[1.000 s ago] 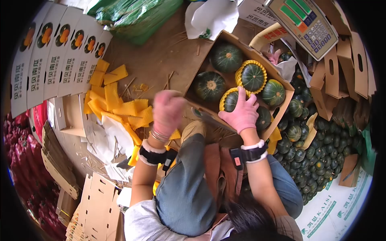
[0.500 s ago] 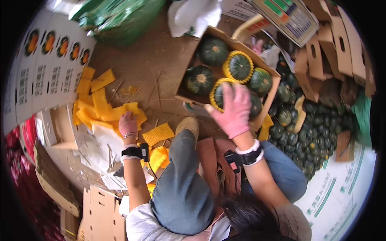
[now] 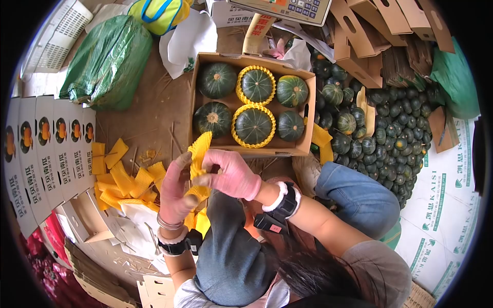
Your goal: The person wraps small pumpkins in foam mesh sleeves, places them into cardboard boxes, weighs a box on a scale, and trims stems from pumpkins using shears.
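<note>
Between my gloved hands is a yellow foam net sleeve (image 3: 200, 149), held upright in front of the box. My right hand (image 3: 233, 174), in a pink glove, pinches it from the right. My left hand (image 3: 174, 192), also in a pink glove, has its fingers closed on the sleeve's left side. Just beyond is an open cardboard box (image 3: 251, 150) with several dark green pumpkins in two rows. A pumpkin (image 3: 257, 85) in the back row and a pumpkin (image 3: 253, 125) in the front row wear yellow net sleeves. The pumpkin (image 3: 212, 119) at front left is bare.
Loose yellow sleeves (image 3: 131, 182) lie in a pile at left, near printed white cartons (image 3: 49, 149). A heap of small green pumpkins (image 3: 382, 133) covers the right side. A scale (image 3: 292, 7) stands behind the box, and folded cartons (image 3: 354, 41) lean at back right.
My right hand has left the sleeved pumpkin in the box and come back toward my left. My left hand has risen from the sleeve pile, and a yellow sleeve is now between both hands.
</note>
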A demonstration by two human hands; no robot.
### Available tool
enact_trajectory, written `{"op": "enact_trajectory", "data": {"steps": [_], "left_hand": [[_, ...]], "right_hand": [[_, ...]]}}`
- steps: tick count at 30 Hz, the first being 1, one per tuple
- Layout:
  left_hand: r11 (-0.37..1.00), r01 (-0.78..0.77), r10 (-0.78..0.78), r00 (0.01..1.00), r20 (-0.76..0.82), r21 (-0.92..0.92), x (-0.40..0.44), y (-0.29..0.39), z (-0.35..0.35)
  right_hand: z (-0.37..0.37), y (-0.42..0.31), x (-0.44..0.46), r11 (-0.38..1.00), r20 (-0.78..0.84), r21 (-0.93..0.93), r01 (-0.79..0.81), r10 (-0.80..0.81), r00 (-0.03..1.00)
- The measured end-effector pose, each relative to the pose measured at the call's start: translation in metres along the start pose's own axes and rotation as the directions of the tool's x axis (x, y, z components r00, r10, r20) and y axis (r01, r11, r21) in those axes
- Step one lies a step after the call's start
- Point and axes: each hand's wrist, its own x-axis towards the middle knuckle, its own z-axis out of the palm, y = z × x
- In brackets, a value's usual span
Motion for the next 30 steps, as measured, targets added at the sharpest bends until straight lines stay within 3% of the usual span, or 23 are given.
{"op": "enact_trajectory", "data": {"steps": [1,2,3,4,7,9,10,11,12,13,14,15,16,17,19,20,22,23,24,27,28,30], "left_hand": [[0.998,0.026,-0.027,0.999,-0.029,-0.058,0.002,0.002,0.005],[0.999,0.053,-0.053,0.997,-0.049,0.007,0.005,0.002,0.006],[0.994,0.083,-0.077,0.994,-0.072,0.073,0.007,0.002,0.006],[0.980,0.110,-0.075,0.977,-0.198,0.169,0.003,-0.006,-0.003],[0.757,-0.021,0.009,1.000,0.021,0.653,0.007,-0.014,-0.019],[0.976,0.131,-0.116,0.989,-0.095,0.173,0.003,-0.014,-0.004],[0.978,0.164,-0.182,0.973,-0.143,-0.131,0.003,-0.011,0.003],[0.891,0.163,-0.255,0.952,-0.168,-0.425,0.003,-0.008,0.005],[0.793,0.256,-0.308,0.952,0.000,-0.553,0.002,-0.013,-0.007],[0.844,0.273,-0.270,0.960,0.074,-0.462,0.003,-0.011,-0.006],[0.886,0.281,-0.241,0.959,0.152,-0.368,0.005,-0.008,-0.002],[0.920,0.282,-0.223,0.948,0.227,-0.271,0.005,-0.007,0.000],[0.990,0.113,-0.081,0.948,0.307,-0.088,0.012,-0.010,-0.002],[0.991,0.114,-0.091,0.960,0.264,-0.074,0.013,-0.010,0.003],[0.992,0.116,-0.106,0.978,0.180,-0.045,0.017,-0.002,0.020],[0.962,0.030,-0.088,0.975,0.206,0.270,0.021,-0.001,0.017],[0.864,-0.181,0.117,0.980,0.161,0.470,0.027,-0.002,0.024],[0.780,-0.273,0.223,0.962,0.157,0.563,0.031,-0.003,0.027],[0.802,-0.309,0.252,0.951,0.180,0.511,0.032,-0.003,0.026],[0.850,-0.406,0.341,0.910,0.237,0.337,0.033,-0.005,0.021],[0.947,-0.246,0.195,0.952,0.236,0.208,0.031,-0.002,0.019],[0.982,0.123,-0.176,0.863,0.472,0.142,0.029,-0.004,0.006]], "right_hand": [[-0.002,-0.003,0.001,0.990,0.014,0.115,-0.086,0.085,0.996],[-0.001,-0.008,0.002,0.972,-0.015,0.227,-0.055,0.060,0.998],[-0.005,-0.012,0.001,0.990,-0.057,0.140,-0.003,0.011,0.998],[-0.011,-0.015,0.000,0.998,-0.097,0.051,0.047,-0.042,0.994],[-0.016,-0.017,-0.003,0.978,-0.208,-0.182,0.102,-0.140,0.968],[-0.009,-0.008,0.003,0.932,-0.351,-0.348,0.104,-0.233,0.907],[-0.014,-0.006,0.003,0.932,-0.328,-0.354,0.081,-0.205,0.922],[-0.025,0.003,0.001,0.923,-0.195,-0.362,0.131,-0.213,0.957],[-0.039,0.008,-0.002,0.997,-0.037,-0.059,0.055,-0.058,0.998],[-0.051,0.011,-0.005,0.970,0.165,0.226,-0.085,0.048,0.985],[-0.056,0.014,-0.011,0.658,0.335,0.666,-0.352,0.157,0.929],[-0.064,0.006,-0.022,0.487,0.434,0.744,-0.458,0.169,0.885],[-0.067,0.008,-0.023,0.513,0.459,0.723,-0.462,0.142,0.877],[-0.069,0.011,-0.025,0.540,0.484,0.702,-0.464,0.115,0.867],[-0.057,0.019,-0.024,0.681,0.282,0.654,-0.330,0.185,0.941],[-0.049,0.020,-0.024,0.747,0.171,0.610,-0.266,0.204,0.964],[-0.034,0.009,-0.019,0.722,0.001,0.668,-0.181,0.243,0.970],[-0.034,0.006,-0.016,0.820,-0.059,0.565,-0.094,0.154,0.986],[-0.035,0.003,-0.014,0.894,-0.118,0.447,-0.003,0.063,0.991],[-0.041,0.014,-0.016,0.934,-0.068,0.357,-0.027,0.054,0.996],[-0.045,0.014,-0.014,0.979,-0.074,0.196,0.052,-0.038,0.997],[-0.060,0.013,-0.016,0.971,0.080,0.237,-0.005,-0.014,0.997]]}}
